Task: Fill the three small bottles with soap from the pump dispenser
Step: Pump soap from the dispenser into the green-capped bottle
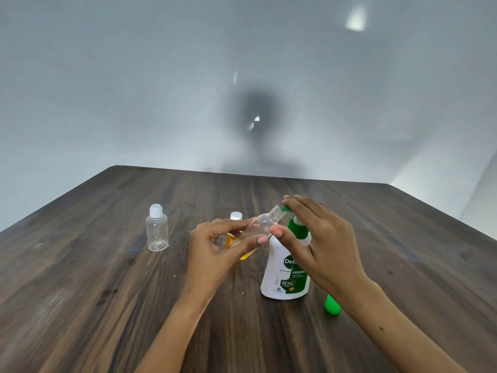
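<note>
The left hand (223, 246) pinched an uncapped clear bottle (262, 224), tilted with its mouth at the nozzle of the pump dispenser (286, 267), which stood toward the tabletop's near right; the right hand (320, 238) rested spread-fingered on the pump head. One bottle (234, 235) behind it looked yellow-filled, while the capped bottle (157, 228) toward the left edge stood empty, so roughly one of three seemed done

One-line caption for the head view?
Left hand tilts an open clear bottle to the dispenser spout; right hand on the pump.
</note>
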The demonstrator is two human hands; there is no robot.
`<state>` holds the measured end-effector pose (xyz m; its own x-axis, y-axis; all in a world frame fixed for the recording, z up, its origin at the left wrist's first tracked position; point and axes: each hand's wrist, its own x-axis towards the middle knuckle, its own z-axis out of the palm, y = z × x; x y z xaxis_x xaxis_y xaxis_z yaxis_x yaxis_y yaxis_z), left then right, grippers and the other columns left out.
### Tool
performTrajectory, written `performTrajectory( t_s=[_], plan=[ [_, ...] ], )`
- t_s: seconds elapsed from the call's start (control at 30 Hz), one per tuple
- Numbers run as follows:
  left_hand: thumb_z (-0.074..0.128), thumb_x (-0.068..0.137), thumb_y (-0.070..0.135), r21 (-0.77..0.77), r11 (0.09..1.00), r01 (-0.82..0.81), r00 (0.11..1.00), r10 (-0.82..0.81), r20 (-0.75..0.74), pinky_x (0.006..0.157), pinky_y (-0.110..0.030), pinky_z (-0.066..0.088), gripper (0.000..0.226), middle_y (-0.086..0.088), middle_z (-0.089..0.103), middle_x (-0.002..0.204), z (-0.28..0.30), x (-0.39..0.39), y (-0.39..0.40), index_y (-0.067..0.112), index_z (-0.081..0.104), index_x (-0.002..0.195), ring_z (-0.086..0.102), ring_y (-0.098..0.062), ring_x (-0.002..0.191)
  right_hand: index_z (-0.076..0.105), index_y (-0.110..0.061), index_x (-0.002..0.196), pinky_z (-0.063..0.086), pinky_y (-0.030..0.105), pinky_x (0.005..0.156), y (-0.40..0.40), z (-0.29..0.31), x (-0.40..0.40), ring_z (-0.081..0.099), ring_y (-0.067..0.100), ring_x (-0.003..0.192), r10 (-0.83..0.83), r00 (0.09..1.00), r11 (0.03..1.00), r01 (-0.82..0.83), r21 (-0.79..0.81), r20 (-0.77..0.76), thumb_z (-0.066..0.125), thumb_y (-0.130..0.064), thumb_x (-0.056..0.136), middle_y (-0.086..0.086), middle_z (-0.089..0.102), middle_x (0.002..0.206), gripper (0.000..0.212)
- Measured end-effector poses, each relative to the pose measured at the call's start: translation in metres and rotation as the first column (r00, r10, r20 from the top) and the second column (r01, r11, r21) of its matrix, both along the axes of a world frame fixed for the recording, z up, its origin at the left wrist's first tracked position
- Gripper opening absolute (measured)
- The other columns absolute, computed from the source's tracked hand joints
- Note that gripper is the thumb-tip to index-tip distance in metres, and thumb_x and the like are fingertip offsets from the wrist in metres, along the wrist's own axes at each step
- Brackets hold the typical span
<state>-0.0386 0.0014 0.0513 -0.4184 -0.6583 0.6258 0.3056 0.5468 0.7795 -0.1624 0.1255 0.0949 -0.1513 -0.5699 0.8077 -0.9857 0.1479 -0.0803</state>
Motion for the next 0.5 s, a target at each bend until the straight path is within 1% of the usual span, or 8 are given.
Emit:
performTrajectory(
  t_s=[0.1, 0.2, 0.27, 0.43, 0.5],
  plan=[
    [0.080, 0.057, 0.047, 0.003, 1.000, -0.008, 1.000, 0.008, -0.001, 0.073, -0.012, 0.050, 0.032, 0.020, 0.073, 0.084, -0.0017, 0.0005, -0.0012, 0.044, 0.073, 0.087, 0.068, -0.005, 0.085, 0.068, -0.008, 0.111, 0.044, 0.022, 0.083, 0.0007, -0.0014, 0.0011, 0.065, 0.019, 0.098, -0.005, 1.000, 1.000, 0.005, 0.004, -0.016, 0.029, -0.069, 0.090, 0.004, 0.068, 0.113, 0.075],
    [0.082, 0.058, 0.043, 0.009, 1.000, 0.002, 1.000, -0.002, 0.000, 0.072, -0.013, 0.051, 0.033, 0.017, 0.074, 0.084, -0.0016, 0.0006, -0.0014, 0.038, 0.075, 0.090, 0.068, -0.008, 0.085, 0.067, -0.007, 0.113, 0.042, 0.023, 0.084, 0.0032, 0.0047, 0.0001, 0.065, 0.019, 0.101, -0.021, 0.998, 1.000, 0.022, 0.010, -0.055, 0.025, -0.067, 0.091, 0.005, 0.067, 0.116, 0.076],
    [0.083, 0.059, 0.041, 0.014, 1.000, 0.003, 1.000, -0.003, 0.004, 0.072, -0.014, 0.051, 0.033, 0.016, 0.074, 0.085, -0.0019, 0.0000, -0.0012, 0.036, 0.076, 0.091, 0.068, -0.009, 0.086, 0.067, -0.007, 0.114, 0.042, 0.024, 0.084, 0.0025, 0.0058, 0.0004, 0.065, 0.020, 0.102, -0.025, 0.998, 0.999, 0.026, 0.021, -0.051, 0.024, -0.067, 0.092, 0.006, 0.067, 0.116, 0.077],
    [0.081, 0.057, 0.045, 0.003, 1.000, -0.003, 1.000, 0.003, -0.005, 0.072, -0.013, 0.052, 0.028, 0.020, 0.073, 0.083, -0.0018, -0.0003, -0.0009, 0.051, 0.073, 0.083, 0.068, -0.005, 0.084, 0.067, -0.007, 0.112, 0.043, 0.022, 0.082, 0.0021, -0.0020, 0.0028, 0.065, 0.019, 0.099, -0.028, 0.999, 0.999, 0.029, 0.019, -0.042, 0.024, -0.068, 0.092, 0.005, 0.067, 0.115, 0.078],
    [0.082, 0.059, 0.042, 0.000, 1.000, -0.002, 1.000, 0.002, -0.004, 0.072, -0.013, 0.051, 0.030, 0.019, 0.074, 0.084, -0.0011, 0.0000, -0.0009, 0.047, 0.074, 0.087, 0.068, -0.006, 0.084, 0.066, -0.008, 0.114, 0.042, 0.023, 0.085, 0.0036, 0.0020, 0.0023, 0.065, 0.019, 0.102, -0.028, 0.998, 0.999, 0.029, 0.021, -0.051, 0.024, -0.068, 0.092, 0.004, 0.066, 0.117, 0.077]
  ],
)
